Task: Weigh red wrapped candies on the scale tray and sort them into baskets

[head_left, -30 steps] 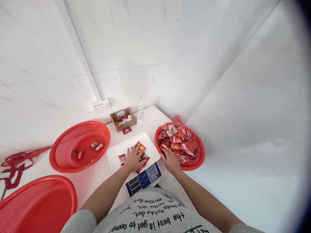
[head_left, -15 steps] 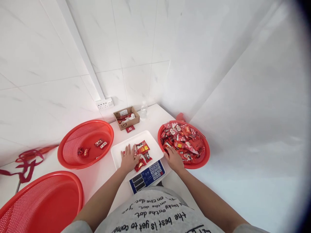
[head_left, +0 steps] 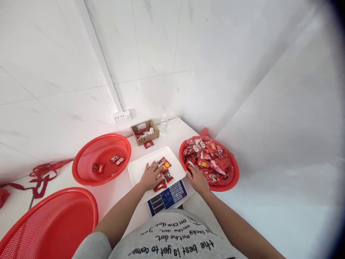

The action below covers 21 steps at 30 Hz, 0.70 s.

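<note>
My left hand [head_left: 151,177] lies over the white tray [head_left: 138,167] of a digital scale, fingers spread and touching several small red snack packets [head_left: 165,164]. It partly covers some of them. My right hand [head_left: 198,180] rests at the near left rim of a red basket [head_left: 235,180] heaped with red and pink snack packets [head_left: 207,158]. Its fingers are stretched out over the packets at the edge; the fingertips are partly hidden, and no packet shows lifted in it. Below the tray sits the scale's blue keypad panel [head_left: 167,198].
To the left, a red basket [head_left: 81,162] has a few small packets inside, and another red basket [head_left: 93,205] stands nearer me. A cardboard box [head_left: 145,138] with packets, a red packet [head_left: 148,144] and a clear bottle [head_left: 164,126] are by the wall. Red ribbon [head_left: 40,180] lies far left.
The whole view has shifted slightly, so things appear farther right. My left hand has slid a little to the right over the packets on the tray. My right hand stays at the basket.
</note>
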Available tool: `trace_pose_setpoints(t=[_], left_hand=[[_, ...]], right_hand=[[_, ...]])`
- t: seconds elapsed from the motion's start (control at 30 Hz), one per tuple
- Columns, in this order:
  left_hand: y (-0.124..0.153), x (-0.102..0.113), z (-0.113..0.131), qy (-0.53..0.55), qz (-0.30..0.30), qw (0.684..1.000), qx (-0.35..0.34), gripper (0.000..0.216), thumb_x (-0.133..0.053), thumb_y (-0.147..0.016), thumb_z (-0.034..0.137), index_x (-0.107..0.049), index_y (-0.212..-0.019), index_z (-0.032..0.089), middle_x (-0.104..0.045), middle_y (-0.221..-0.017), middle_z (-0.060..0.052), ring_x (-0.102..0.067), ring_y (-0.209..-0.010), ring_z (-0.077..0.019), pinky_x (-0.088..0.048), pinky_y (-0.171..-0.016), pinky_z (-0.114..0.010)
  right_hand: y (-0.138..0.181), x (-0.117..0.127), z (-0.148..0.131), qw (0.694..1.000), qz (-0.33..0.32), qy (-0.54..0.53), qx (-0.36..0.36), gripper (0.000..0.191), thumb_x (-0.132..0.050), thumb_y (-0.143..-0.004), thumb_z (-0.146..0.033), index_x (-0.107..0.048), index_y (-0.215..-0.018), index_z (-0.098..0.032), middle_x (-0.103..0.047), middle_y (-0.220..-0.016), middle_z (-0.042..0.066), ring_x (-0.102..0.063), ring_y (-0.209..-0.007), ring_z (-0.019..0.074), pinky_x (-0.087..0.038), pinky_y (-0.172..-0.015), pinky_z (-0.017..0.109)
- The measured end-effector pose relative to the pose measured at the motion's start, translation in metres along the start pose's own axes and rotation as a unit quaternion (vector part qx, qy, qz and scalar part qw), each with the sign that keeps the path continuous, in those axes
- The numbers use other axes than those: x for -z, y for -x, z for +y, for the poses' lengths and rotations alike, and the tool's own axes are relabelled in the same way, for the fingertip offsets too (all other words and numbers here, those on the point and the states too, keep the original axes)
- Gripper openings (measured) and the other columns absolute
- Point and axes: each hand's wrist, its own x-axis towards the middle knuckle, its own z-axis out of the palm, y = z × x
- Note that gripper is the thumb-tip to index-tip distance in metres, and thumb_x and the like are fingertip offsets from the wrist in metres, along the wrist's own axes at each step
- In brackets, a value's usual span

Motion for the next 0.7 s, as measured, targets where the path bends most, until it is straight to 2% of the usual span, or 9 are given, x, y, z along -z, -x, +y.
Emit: trace_pose_setpoints(t=[0.1,0.2,0.23,0.3,0.4,0.43,0.5,0.6,0.7], left_hand=[[0.020,0.002,-0.027,-0.014,0.040,0.994,0.103,0.057,-0.029,-0.086,0.053,-0.031,-0.136,0.025,-0.024,-0.147,-0.010,-0.015,-0.135,-0.0270,-0.016,-0.106,-0.051],[0.051,0.011,-0.064,-0.041,0.075,0.974,0.208,0.055,-0.034,-0.087,0.045,-0.038,-0.132,0.015,-0.031,-0.143,-0.015,-0.020,-0.134,-0.0283,-0.023,-0.105,-0.048],[0.062,0.016,-0.076,-0.046,0.080,0.975,0.203,0.051,-0.034,-0.087,0.041,-0.042,-0.130,0.013,-0.035,-0.141,-0.015,-0.023,-0.133,-0.0269,-0.026,-0.105,-0.045],[0.083,0.030,-0.097,-0.065,0.098,0.975,0.189,0.043,-0.034,-0.087,0.035,-0.050,-0.123,0.016,-0.045,-0.135,-0.012,-0.028,-0.131,-0.0270,-0.023,-0.105,-0.049],[0.112,0.056,-0.122,-0.076,0.124,0.969,0.198,0.042,-0.031,-0.083,0.019,-0.052,-0.120,0.014,-0.052,-0.128,-0.011,-0.037,-0.126,-0.0243,-0.029,-0.104,-0.044],[0.122,0.064,-0.129,-0.080,0.110,0.968,0.210,0.046,-0.032,-0.079,0.012,-0.051,-0.121,0.013,-0.052,-0.128,-0.012,-0.037,-0.126,-0.0238,-0.030,-0.103,-0.043],[0.143,0.078,-0.141,-0.080,0.044,0.959,0.267,0.055,-0.034,-0.068,0.002,-0.052,-0.120,0.012,-0.054,-0.126,-0.013,-0.039,-0.125,-0.0254,-0.029,-0.103,-0.044],[0.174,0.089,-0.156,-0.030,-0.065,0.933,0.353,0.062,-0.038,-0.058,0.000,-0.056,-0.114,0.019,-0.056,-0.123,-0.011,-0.040,-0.123,-0.0274,-0.028,-0.101,-0.050],[0.202,0.091,-0.166,0.020,-0.076,0.916,0.395,0.060,-0.041,-0.052,0.003,-0.060,-0.105,0.023,-0.052,-0.127,-0.011,-0.034,-0.128,-0.0288,-0.024,-0.101,-0.056]], right_hand=[[0.000,-0.001,0.001,1.000,0.002,0.005,0.003,0.050,-0.030,-0.088,-0.043,-0.050,-0.123,-0.013,-0.048,-0.130,0.011,-0.038,-0.124,0.0232,-0.031,-0.101,0.037],[0.001,-0.002,0.001,1.000,0.003,0.005,0.006,0.050,-0.029,-0.088,-0.043,-0.050,-0.123,-0.014,-0.048,-0.130,0.011,-0.038,-0.123,0.0237,-0.032,-0.100,0.038],[0.001,-0.002,0.001,1.000,0.001,0.005,0.006,0.050,-0.028,-0.089,-0.044,-0.050,-0.123,-0.014,-0.049,-0.130,0.011,-0.038,-0.123,0.0239,-0.033,-0.100,0.038],[0.001,-0.001,0.000,1.000,-0.004,0.004,0.003,0.051,-0.028,-0.089,-0.044,-0.050,-0.123,-0.014,-0.049,-0.130,0.010,-0.038,-0.123,0.0239,-0.033,-0.100,0.038],[0.002,0.001,-0.002,1.000,-0.008,0.003,-0.006,0.050,-0.027,-0.089,-0.044,-0.050,-0.123,-0.015,-0.049,-0.129,0.010,-0.039,-0.122,0.0233,-0.034,-0.098,0.037],[0.002,0.002,-0.003,1.000,-0.009,0.002,-0.009,0.050,-0.027,-0.089,-0.044,-0.050,-0.123,-0.015,-0.049,-0.129,0.010,-0.039,-0.122,0.0232,-0.035,-0.098,0.037],[0.002,0.003,-0.004,1.000,-0.008,0.001,-0.009,0.050,-0.028,-0.089,-0.044,-0.050,-0.123,-0.015,-0.049,-0.129,0.010,-0.039,-0.122,0.0233,-0.035,-0.098,0.037],[0.001,0.003,-0.004,1.000,-0.010,-0.001,-0.007,0.049,-0.029,-0.088,-0.043,-0.051,-0.122,-0.015,-0.049,-0.129,0.010,-0.039,-0.122,0.0231,-0.033,-0.099,0.037],[0.001,0.002,-0.003,1.000,-0.018,-0.001,-0.016,0.049,-0.029,-0.088,-0.044,-0.053,-0.120,-0.015,-0.049,-0.129,0.010,-0.039,-0.122,0.0236,-0.034,-0.098,0.036]])
